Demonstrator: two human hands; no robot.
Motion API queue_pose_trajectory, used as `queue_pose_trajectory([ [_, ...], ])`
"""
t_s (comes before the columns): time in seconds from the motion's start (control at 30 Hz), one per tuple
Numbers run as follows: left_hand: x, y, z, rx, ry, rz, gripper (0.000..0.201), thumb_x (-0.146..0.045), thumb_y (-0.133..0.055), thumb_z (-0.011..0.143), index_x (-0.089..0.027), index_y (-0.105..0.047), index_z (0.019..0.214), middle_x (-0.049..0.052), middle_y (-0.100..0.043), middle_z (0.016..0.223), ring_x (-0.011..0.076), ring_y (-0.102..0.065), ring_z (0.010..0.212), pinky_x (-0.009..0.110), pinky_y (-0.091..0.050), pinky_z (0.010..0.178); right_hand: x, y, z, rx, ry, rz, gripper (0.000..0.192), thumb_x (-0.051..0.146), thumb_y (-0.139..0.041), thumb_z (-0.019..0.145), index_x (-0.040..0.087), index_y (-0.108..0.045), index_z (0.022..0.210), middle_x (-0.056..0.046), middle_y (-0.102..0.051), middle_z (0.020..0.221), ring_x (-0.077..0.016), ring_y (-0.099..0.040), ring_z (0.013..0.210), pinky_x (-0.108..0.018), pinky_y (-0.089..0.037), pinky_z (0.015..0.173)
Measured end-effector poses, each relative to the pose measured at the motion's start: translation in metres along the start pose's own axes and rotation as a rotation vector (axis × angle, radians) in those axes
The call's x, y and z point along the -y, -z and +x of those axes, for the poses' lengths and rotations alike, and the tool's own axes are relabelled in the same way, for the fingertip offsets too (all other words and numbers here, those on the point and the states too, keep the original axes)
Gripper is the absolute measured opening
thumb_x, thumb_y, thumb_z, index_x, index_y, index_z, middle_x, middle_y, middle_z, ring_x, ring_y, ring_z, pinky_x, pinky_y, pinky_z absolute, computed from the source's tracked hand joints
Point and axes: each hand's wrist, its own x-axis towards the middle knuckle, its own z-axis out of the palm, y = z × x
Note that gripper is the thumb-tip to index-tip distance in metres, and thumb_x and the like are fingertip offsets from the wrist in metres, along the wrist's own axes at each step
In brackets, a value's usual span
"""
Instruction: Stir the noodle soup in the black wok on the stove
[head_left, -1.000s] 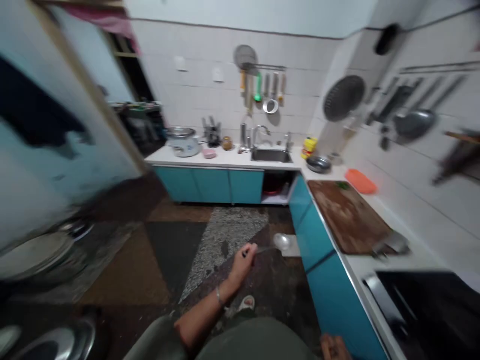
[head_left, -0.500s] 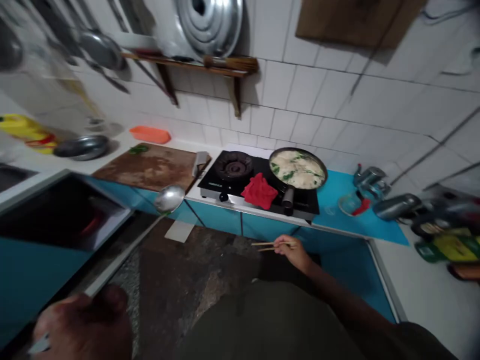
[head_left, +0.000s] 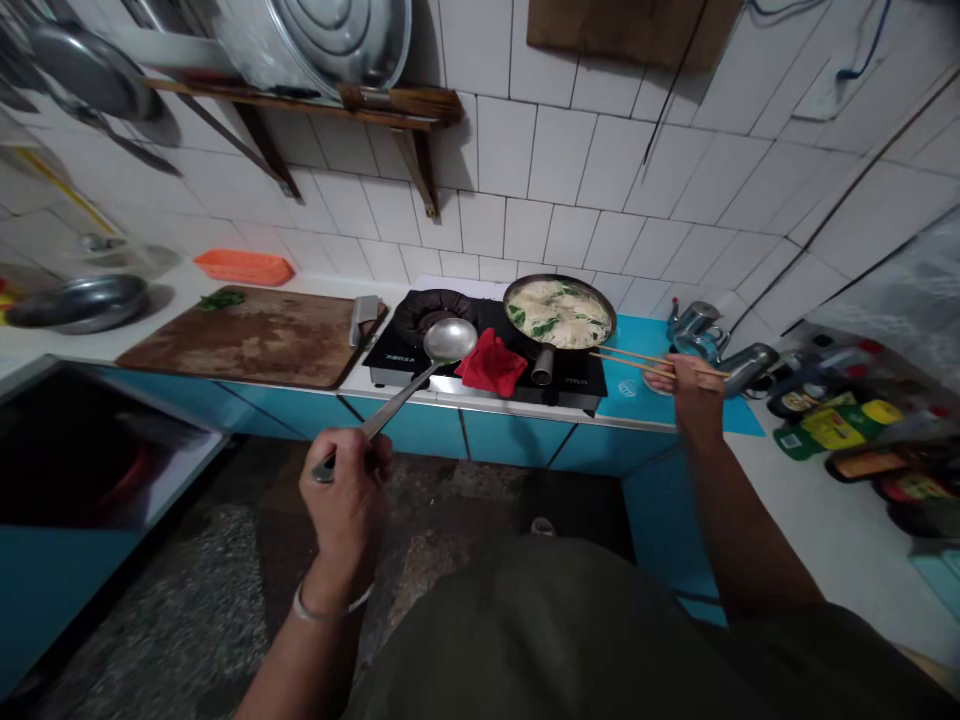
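My left hand (head_left: 349,490) is closed round the handle of a metal ladle (head_left: 450,341), whose bowl hangs over the front of the left burner (head_left: 427,312). In my right hand (head_left: 684,385) is a pair of wooden chopsticks (head_left: 630,360), their tips pointing left at the right rim of a pan. That pan (head_left: 574,318) stands on the right side of the black cooktop (head_left: 480,318), filled with pale food in milky liquid with green leaves. Its short handle (head_left: 544,366) points toward me. A red cloth (head_left: 492,364) lies on the cooktop's front edge, beside the ladle.
To the left lie a wooden cutting board (head_left: 262,335) with greens (head_left: 222,299), a cleaver (head_left: 364,322) and an orange basket (head_left: 244,266). Metal jugs (head_left: 752,367) stand on the blue mat (head_left: 637,390); several bottles (head_left: 832,428) are farther right. A wooden shelf (head_left: 300,98) hangs above.
My left hand has swung the ladle up and right, from over the floor to the cooktop. My right hand has moved up and right with the chopsticks, beside the pan. The view has shifted right.
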Motion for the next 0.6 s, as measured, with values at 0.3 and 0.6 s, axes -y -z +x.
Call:
queue_pose_trajectory([
  [0.3, -0.003, -0.079, -0.035, -0.034, 0.041, -0.071, 0.036, -0.043, -0.075, 0.086, -0.020, -0.049, 0.076, -0.002, -0.057, 0.059, 0.0122, -0.053, 0.052, 0.022, -0.039, 0.047, -0.070, -0.039, 0.098, 0.244, 0.031, -0.038, 0.063, 0.078, -0.075, 0.081, 0.017, -0.076, 0.100, -0.010, -0.080, 0.090, -0.0211, -0.079, 0.076, -0.031, -0.064, 0.066],
  [0.6, 0.003, -0.117, -0.059, -0.090, 0.011, 0.023, 0.039, -0.047, -0.074, 0.089, -0.020, -0.049, 0.075, -0.002, -0.056, 0.061, 0.0123, -0.051, 0.054, 0.023, -0.038, 0.048, -0.120, -0.059, 0.143, 0.407, -0.003, -0.026, 0.064, 0.082, -0.072, 0.078, 0.020, -0.074, 0.094, -0.008, -0.079, 0.084, -0.0226, -0.078, 0.072, -0.033, -0.064, 0.064],
])
